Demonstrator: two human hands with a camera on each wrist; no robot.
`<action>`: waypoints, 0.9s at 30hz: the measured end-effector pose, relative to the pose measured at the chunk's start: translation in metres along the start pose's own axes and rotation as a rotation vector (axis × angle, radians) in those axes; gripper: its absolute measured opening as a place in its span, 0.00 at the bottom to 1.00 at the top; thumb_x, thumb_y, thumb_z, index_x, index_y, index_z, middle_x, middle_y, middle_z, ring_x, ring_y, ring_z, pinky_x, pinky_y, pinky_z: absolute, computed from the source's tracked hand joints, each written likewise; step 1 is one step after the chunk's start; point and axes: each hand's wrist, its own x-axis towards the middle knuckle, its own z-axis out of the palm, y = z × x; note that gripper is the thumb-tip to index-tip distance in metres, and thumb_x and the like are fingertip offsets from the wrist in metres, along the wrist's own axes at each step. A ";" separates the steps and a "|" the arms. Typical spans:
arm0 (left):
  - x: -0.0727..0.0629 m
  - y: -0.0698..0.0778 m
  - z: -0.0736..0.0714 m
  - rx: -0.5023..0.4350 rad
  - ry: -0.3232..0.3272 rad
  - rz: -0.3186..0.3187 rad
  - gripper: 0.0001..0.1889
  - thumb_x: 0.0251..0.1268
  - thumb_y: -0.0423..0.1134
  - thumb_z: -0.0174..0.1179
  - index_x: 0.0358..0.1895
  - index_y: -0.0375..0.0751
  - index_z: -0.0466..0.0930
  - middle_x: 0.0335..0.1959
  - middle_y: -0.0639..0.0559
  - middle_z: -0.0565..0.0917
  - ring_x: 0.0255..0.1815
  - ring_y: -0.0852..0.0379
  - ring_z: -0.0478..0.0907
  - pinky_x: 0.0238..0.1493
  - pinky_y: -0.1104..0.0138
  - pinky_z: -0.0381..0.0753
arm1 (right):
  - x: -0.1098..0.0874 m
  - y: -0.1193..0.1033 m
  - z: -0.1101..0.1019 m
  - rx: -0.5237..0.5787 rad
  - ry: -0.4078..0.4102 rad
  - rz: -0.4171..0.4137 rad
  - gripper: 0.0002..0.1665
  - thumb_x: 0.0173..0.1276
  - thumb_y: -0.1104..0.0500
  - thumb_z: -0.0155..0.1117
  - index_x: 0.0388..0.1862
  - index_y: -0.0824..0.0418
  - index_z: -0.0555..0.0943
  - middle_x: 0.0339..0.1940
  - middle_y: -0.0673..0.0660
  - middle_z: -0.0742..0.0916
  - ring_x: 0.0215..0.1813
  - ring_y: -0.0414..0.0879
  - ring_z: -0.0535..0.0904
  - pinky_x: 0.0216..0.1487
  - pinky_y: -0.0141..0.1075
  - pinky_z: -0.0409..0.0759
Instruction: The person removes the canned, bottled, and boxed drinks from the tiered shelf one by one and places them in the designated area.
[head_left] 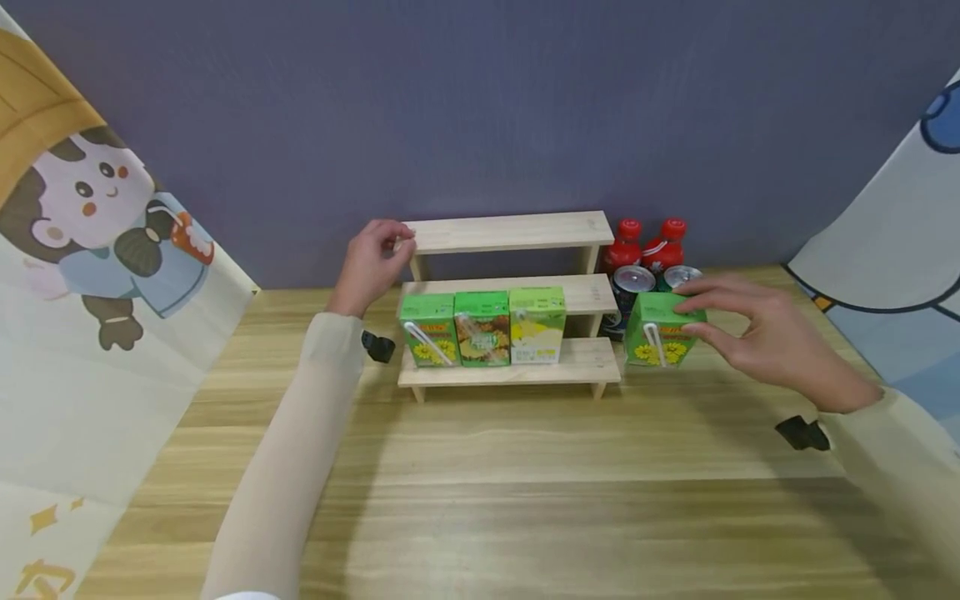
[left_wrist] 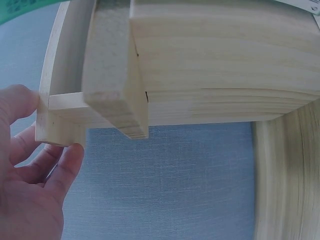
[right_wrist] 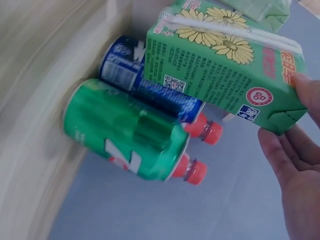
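Observation:
My left hand (head_left: 371,262) grips the left end of the top tier of a three-tier wooden display rack (head_left: 510,233). The left wrist view shows the thumb and fingers of this hand (left_wrist: 37,182) on either side of the board's end. To the right of the rack, my right hand (head_left: 765,333) holds a green drink carton (head_left: 643,321) with yellow flowers and a white straw, pinching its top end. In the right wrist view the carton (right_wrist: 220,65) is close to a blue can (right_wrist: 120,67) and a green can (right_wrist: 117,130); contact cannot be told.
On the bottom tier stand three cartons side by side: a flowered green one (head_left: 427,329), a green-brown one (head_left: 482,329) and a pale yellow-green one (head_left: 536,325). Two red-capped bottles (head_left: 673,242) stand behind the cans. A grey-blue panel (head_left: 480,108) rises behind the wooden table (head_left: 480,483).

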 end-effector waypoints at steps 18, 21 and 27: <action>0.000 -0.002 0.000 0.008 -0.017 -0.027 0.13 0.68 0.44 0.56 0.48 0.39 0.80 0.51 0.46 0.75 0.47 0.49 0.74 0.52 0.57 0.73 | -0.014 0.025 0.038 0.041 -0.055 0.113 0.18 0.47 0.70 0.76 0.38 0.56 0.85 0.48 0.52 0.84 0.53 0.52 0.76 0.53 0.51 0.73; 0.000 -0.003 0.001 0.013 -0.018 -0.029 0.14 0.68 0.45 0.56 0.48 0.40 0.80 0.51 0.47 0.74 0.48 0.49 0.74 0.52 0.57 0.73 | -0.015 0.030 0.044 0.054 -0.040 0.116 0.18 0.47 0.70 0.76 0.38 0.56 0.85 0.48 0.52 0.84 0.54 0.51 0.76 0.56 0.39 0.71; 0.002 -0.003 0.002 0.001 -0.008 -0.019 0.13 0.68 0.43 0.56 0.47 0.38 0.80 0.52 0.46 0.74 0.47 0.49 0.74 0.52 0.58 0.73 | -0.014 0.034 0.049 0.075 -0.003 0.123 0.17 0.47 0.71 0.76 0.37 0.57 0.86 0.50 0.53 0.84 0.55 0.53 0.76 0.60 0.40 0.70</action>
